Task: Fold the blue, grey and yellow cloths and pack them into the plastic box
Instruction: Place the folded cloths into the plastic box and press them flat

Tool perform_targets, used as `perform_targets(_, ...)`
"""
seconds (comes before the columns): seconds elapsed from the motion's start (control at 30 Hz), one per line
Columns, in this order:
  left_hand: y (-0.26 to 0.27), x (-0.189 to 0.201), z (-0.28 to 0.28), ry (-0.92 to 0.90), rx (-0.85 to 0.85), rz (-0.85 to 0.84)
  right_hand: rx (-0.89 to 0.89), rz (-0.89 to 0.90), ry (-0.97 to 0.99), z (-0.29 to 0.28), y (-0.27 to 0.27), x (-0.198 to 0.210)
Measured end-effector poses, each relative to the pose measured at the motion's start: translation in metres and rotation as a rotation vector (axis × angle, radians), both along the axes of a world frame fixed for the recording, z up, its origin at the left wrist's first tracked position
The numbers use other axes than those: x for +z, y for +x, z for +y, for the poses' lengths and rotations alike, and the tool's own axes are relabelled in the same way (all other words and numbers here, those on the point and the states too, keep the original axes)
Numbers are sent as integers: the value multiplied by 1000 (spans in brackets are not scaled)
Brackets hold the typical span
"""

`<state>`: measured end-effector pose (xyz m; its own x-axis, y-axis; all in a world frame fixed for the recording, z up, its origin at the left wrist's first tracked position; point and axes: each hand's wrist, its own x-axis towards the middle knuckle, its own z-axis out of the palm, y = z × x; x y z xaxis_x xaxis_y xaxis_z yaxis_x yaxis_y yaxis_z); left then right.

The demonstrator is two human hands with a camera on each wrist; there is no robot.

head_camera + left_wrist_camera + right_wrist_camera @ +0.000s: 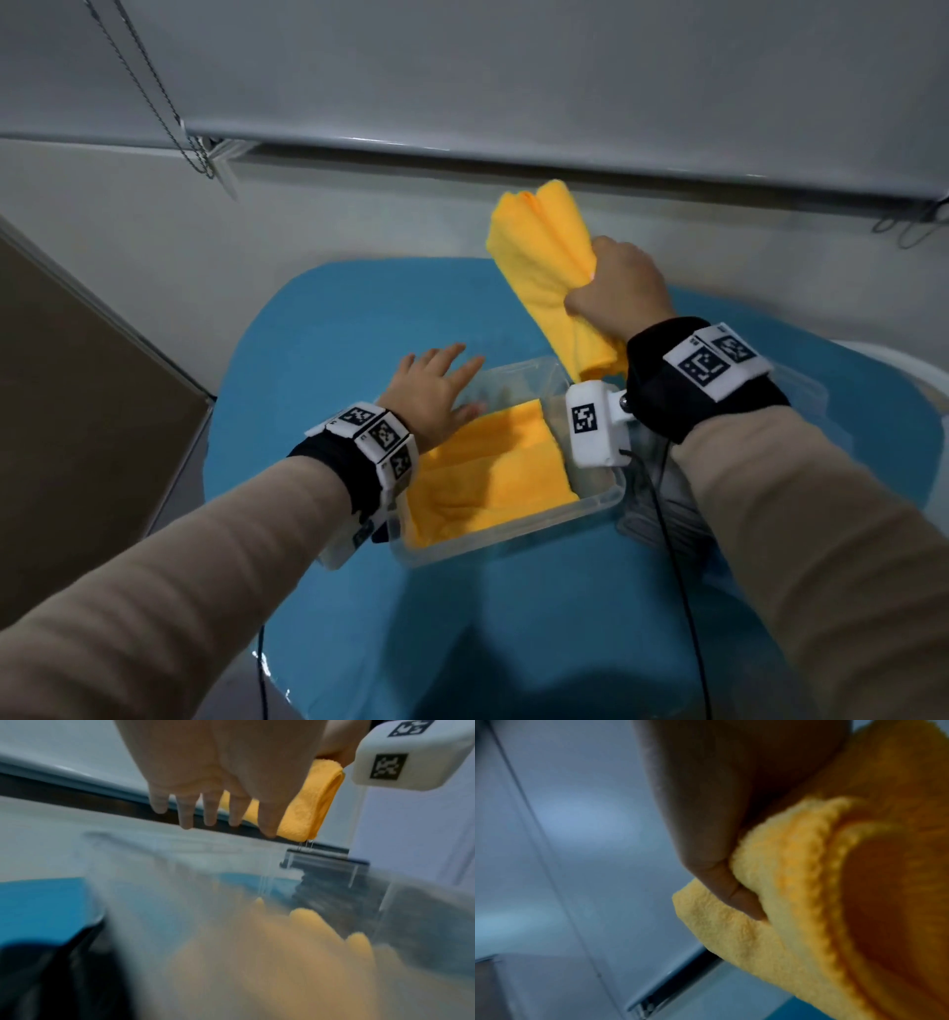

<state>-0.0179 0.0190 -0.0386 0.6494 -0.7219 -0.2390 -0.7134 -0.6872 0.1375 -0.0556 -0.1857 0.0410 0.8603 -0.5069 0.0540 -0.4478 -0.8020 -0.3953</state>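
Nearest: clear plastic box [590,506] on the blue table [318,329], already holding 1 folded yellow cloth [493,473] lying flat toward its near-left end, so the far-right part of the floor looks free for the next one. Left hand [436,393] hovers over the box's far-left rim, fingers [186,811] straight and spread, holding nothing; probably there to steady the box or flatten the packed cloth. Beyond it, right hand [619,288] is fisted round the middle of a 2nd folded yellow cloth [549,257], thumb [721,882] pinching the layers so the fold holds in the air, well above the box. No blue or grey cloth visible. Next step likely lowering the 2nd cloth in.
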Motion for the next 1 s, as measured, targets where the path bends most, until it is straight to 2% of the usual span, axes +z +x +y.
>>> perform_targets(0.07, -1, 17, -11, -332, 131, 125, 62, -40, -9, 20, 1, 7)
perform_targets(0.2, -5, 51, -34, -1063, 426, 597, 231, -144, 122, 60, 0, 10)
perform_targets(0.27, -5, 61, -34, -1294, 539, 681, 285, -200, 316, 74, -2, 9)
perform_targets(0.3, -5, 64, -31, -1354, 556, 678, 296, -222, 401, 78, -4, 8)
perform_targets(0.43, -3, 72, -16, -1426, 606, 731, 321, -265, 632, 80, -10, 4)
perform_targets(0.53, -1, 70, -9, -1441, 729, 713, 315, -248, 779, 80, -15, 4)
perform_targets(0.67, -3, 68, -2, -1407, 871, 719, 232, -267, 866, 79, -14, 1)
perform_targets(0.77, -4, 67, -1, -1343, 892, 643, 181, -269, 937, 79, -14, -1)
perform_targets(0.9, -9, 60, -4, -1390, 812, 689, 238, -248, 910, 82, -14, -4)
perform_targets(1.0, -14, 57, -4, -1403, 772, 620, 283, -252, 870, 82, -14, -9)
